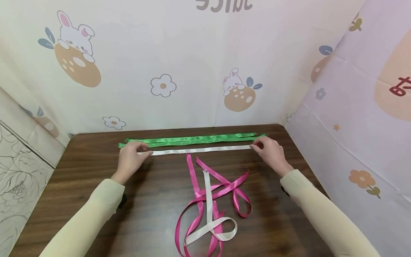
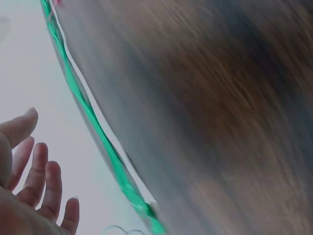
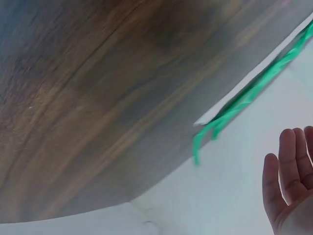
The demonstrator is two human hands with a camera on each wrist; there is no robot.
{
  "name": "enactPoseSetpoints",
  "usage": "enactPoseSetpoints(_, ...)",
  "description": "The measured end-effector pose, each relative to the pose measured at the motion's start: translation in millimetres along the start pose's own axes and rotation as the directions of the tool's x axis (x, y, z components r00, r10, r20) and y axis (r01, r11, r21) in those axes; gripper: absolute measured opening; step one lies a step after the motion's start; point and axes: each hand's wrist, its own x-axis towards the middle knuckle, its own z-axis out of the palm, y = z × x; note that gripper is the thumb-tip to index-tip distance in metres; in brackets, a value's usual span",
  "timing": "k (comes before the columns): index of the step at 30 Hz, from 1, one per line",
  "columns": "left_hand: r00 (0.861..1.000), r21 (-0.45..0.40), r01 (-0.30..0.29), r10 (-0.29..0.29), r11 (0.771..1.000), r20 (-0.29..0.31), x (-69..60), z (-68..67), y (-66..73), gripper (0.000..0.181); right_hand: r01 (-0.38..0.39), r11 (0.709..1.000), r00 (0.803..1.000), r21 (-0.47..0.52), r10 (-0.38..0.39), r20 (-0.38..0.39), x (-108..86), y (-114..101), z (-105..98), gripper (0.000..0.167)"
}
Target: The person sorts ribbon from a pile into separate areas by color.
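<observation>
A white ribbon [image 1: 199, 150] lies stretched straight across the back of the table, just in front of two long green ribbons [image 1: 192, 139]. My left hand [image 1: 130, 157] is over its left end, thumb and fingers parted. At the opposite end is my right hand [image 1: 271, 153], its thumb tip close to the ribbon. Both wrist views show loosely spread fingers: the left hand [image 2: 34, 186] is apart from the white ribbon [image 2: 98, 110], and the right hand [image 3: 293, 186] apart from the green ribbons [image 3: 239, 103].
Several loops of pink ribbon [image 1: 193, 175] lie tangled on the front middle of the brown wooden table [image 1: 80, 171]. Another white ribbon [image 1: 208, 200] curls over them. A patterned curtain [image 1: 192, 53] hangs behind the table, with more fabric on the right side.
</observation>
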Motion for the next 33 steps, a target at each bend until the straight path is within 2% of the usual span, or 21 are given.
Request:
enactPoseSetpoints(4,0.993,-0.021,-0.087,0.089,0.996,0.08,-0.8,5.9,14.2,0.026,0.092,0.996,0.996,-0.007,-0.093,-0.017,-15.4,-17,-3,0.02)
enactPoseSetpoints(8,0.966,-0.015,-0.188,0.188,0.982,0.18,-2.9,13.3,31.7,0.031,0.203,0.979,0.978,-0.02,-0.204,-0.044,-32.5,-33,-2,0.016)
enactPoseSetpoints(10,0.944,-0.016,-0.244,0.241,0.97,0.224,-4.6,17.9,40.3,0.033,0.252,0.967,0.966,-0.027,-0.254,-0.055,-40.5,-41,-1,0.015)
enactPoseSetpoints(13,0.905,-0.035,-0.313,0.31,0.949,0.291,-8.0,25.0,52.9,0.041,0.316,0.948,0.946,-0.031,-0.317,-0.064,-52.3,-50,2,0.015)
enactPoseSetpoints(18,0.825,-0.077,-0.415,0.411,0.906,0.388,-14.5,38.3,68.3,0.061,0.392,0.919,0.917,-0.032,-0.393,-0.071,-71.2,-65,10,0.018)
enactPoseSetpoints(22,0.767,-0.096,-0.455,0.444,0.886,0.464,-19.4,49.6,74.1,0.077,0.427,0.903,0.902,-0.047,-0.429,-0.058,-86.8,-76,20,0.021)
enactPoseSetpoints(26,0.722,-0.096,-0.455,0.43,0.885,0.542,-23.8,57.9,79.4,0.097,0.419,0.907,0.907,-0.041,-0.42,-0.021,-100.8,-85,28,0.026)
enactPoseSetpoints(29,0.696,-0.086,-0.453,0.413,0.887,0.587,-26.9,62.5,83.4,0.109,0.383,0.923,0.924,-0.024,-0.383,0.025,-110.2,-90,32,0.038)
enactPoseSetpoints(33,0.665,-0.076,-0.46,0.4,0.885,0.631,-29.8,68.4,86.5,0.119,0.347,0.938,0.935,-0.02,-0.344,0.091,-121.7,-94,36,0.058)
